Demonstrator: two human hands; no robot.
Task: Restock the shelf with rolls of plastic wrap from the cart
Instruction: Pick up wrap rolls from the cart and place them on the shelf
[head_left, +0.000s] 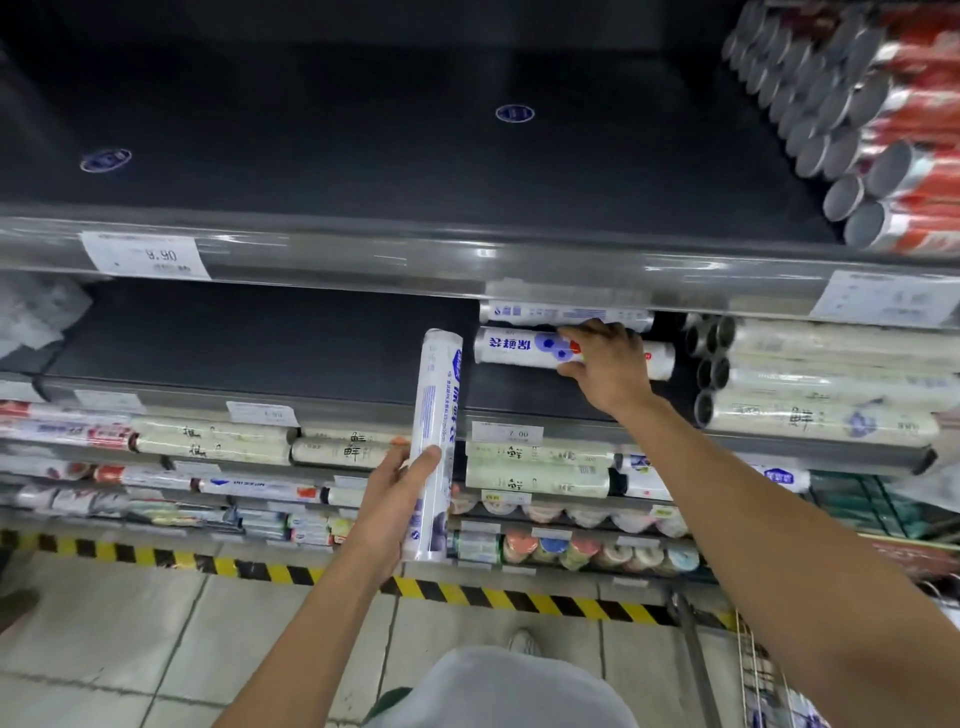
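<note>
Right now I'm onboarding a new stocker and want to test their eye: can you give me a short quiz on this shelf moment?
1. True or false: the left hand holds its plastic wrap roll upright.
2. The right hand grips a lying plastic wrap roll where? A on the middle shelf; B in the cart; C on the floor.
3. Fill in: the price tag at upper left reads ___.
Key: 1 true; 2 A; 3 8.90.

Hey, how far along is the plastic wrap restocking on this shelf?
Barely started. A first roll lies at the back of the shelf; the right grip grasps a second roll lying before it. The left grip holds a third roll. Left: most of the shelf is bare.
</note>
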